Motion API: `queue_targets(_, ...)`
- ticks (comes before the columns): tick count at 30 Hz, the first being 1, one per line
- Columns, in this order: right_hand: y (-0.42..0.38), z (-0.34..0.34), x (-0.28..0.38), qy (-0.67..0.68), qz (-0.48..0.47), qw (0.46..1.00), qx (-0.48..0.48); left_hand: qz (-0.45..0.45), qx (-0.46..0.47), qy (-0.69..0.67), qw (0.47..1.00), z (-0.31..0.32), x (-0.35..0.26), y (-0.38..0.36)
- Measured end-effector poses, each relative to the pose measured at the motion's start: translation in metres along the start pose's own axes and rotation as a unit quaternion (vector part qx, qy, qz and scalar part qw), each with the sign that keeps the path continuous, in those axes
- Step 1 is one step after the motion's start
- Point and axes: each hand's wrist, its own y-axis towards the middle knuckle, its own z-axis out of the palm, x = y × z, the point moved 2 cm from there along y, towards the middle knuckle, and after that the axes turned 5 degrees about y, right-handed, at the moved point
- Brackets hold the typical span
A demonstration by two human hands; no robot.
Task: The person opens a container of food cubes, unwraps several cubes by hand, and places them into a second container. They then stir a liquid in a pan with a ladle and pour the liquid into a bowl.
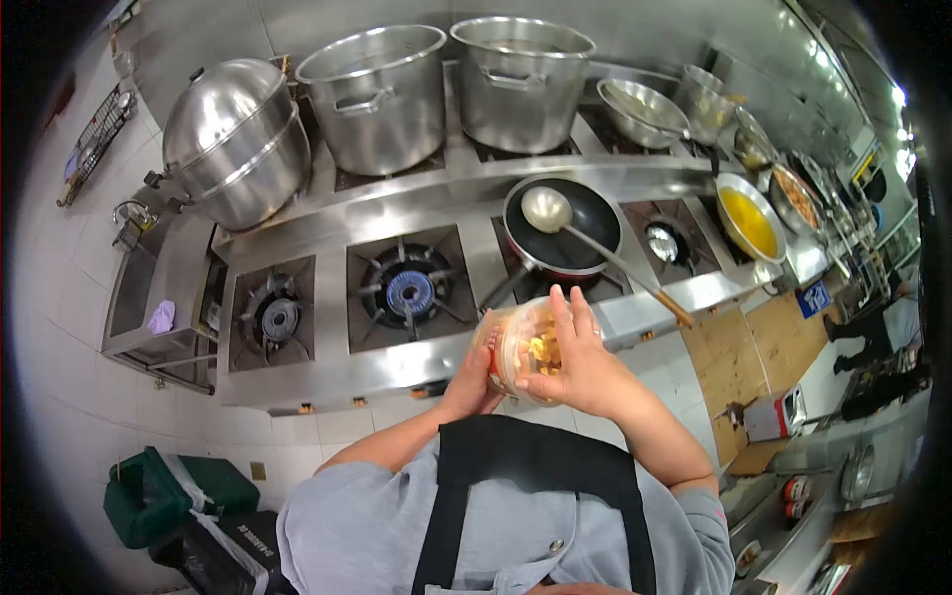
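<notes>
A clear plastic jar (514, 349) with yellow-orange pieces showing through it is held in front of my chest, tilted on its side. My left hand (474, 382) wraps around its left side, where a red-and-white label partly shows. My right hand (585, 365) spans the right end, thumb below and fingers stretched along the top. Just beyond the jar, a black wok (585, 253) sits on the stove, its handle pointing toward me. A ladle (545, 210) rests in the wok, its wooden-tipped handle reaching over the front edge.
A burner (410, 293) left of the wok glows blue. Two tall stockpots (377, 114) and a domed steamer pot (238, 149) stand behind. To the right is a pan of yellow liquid (749, 220). Green bins (149, 496) stand at lower left. Another person (883, 327) is at far right.
</notes>
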Motion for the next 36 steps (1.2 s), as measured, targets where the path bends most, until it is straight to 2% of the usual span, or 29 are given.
queue_targets(2, 0.034, 0.004, 0.017, -0.012, -0.024, 1.000, -0.003, 0.106, 0.028, 0.057, 0.992, -0.003, -0.035, 0.014)
queue_targets(6, 0.107, 0.020, 0.052, 0.001, -0.030, 0.999, -0.022, 0.198, -0.003, 0.061, 0.978, -0.042, -0.087, 0.041)
queue_targets(7, 0.125, 0.027, 0.055, 0.005, -0.031, 0.999, -0.025, 0.197, 0.003, 0.053, 0.979, -0.054, -0.100, 0.046)
queue_targets(9, 0.156, 0.038, 0.065, 0.016, -0.048, 0.998, -0.042, 0.175, 0.007, 0.034, 0.984, -0.072, -0.124, 0.054)
queue_targets(13, 0.200, 0.043, 0.094, -0.058, -0.104, 0.993, -0.024, 0.105, 0.023, -0.019, 0.994, -0.095, -0.163, 0.069)
queue_targets(15, 0.217, 0.046, 0.105, -0.097, -0.145, 0.985, 0.006, 0.039, 0.020, -0.037, 0.998, -0.111, -0.167, 0.073)
queue_targets(17, 0.230, 0.043, 0.116, -0.115, -0.165, 0.978, 0.052, 0.005, 0.063, -0.056, 0.996, -0.130, -0.168, 0.080)
queue_targets(19, 0.243, 0.039, 0.111, 0.006, -0.178, 0.982, 0.062, -0.012, 0.095, -0.058, 0.994, -0.142, -0.167, 0.082)
queue_targets(21, 0.250, 0.031, 0.099, 0.118, -0.194, 0.972, 0.065, -0.046, 0.089, -0.075, 0.992, -0.143, -0.173, 0.081)
queue_targets(24, 0.247, 0.011, 0.066, 0.221, -0.152, 0.963, 0.016, -0.092, 0.105, -0.113, 0.984, -0.152, -0.165, 0.081)
queue_targets(25, 0.243, 0.006, 0.053, 0.331, -0.100, 0.938, 0.013, -0.103, 0.111, -0.124, 0.981, -0.154, -0.163, 0.079)
queue_targets(26, 0.238, 0.004, 0.044, 0.480, -0.052, 0.876, -0.001, -0.113, 0.115, -0.134, 0.978, -0.155, -0.163, 0.078)
queue_targets(28, 0.225, 0.012, 0.027, 0.702, -0.009, 0.712, 0.007, -0.157, 0.094, -0.187, 0.965, -0.153, -0.164, 0.076)
queue_targets(29, 0.217, 0.015, 0.020, 0.748, -0.006, 0.664, 0.026, -0.117, 0.109, -0.069, 0.985, -0.151, -0.163, 0.081)
queue_targets(30, 0.209, 0.020, 0.018, 0.787, -0.018, 0.615, 0.057, -0.127, 0.081, -0.097, 0.984, -0.147, -0.160, 0.081)
queue_targets(32, 0.192, 0.032, 0.012, 0.814, -0.013, 0.576, 0.066, -0.129, 0.047, -0.127, 0.982, -0.142, -0.150, 0.079)
queue_targets(33, 0.183, 0.035, 0.010, 0.809, -0.010, 0.585, 0.060, -0.122, 0.041, -0.130, 0.983, -0.140, -0.143, 0.078)
queue_targets(36, 0.157, 0.049, -0.029, 0.810, 0.091, 0.577, 0.052, -0.111, 0.027, -0.069, 0.991, -0.119, -0.118, 0.068)
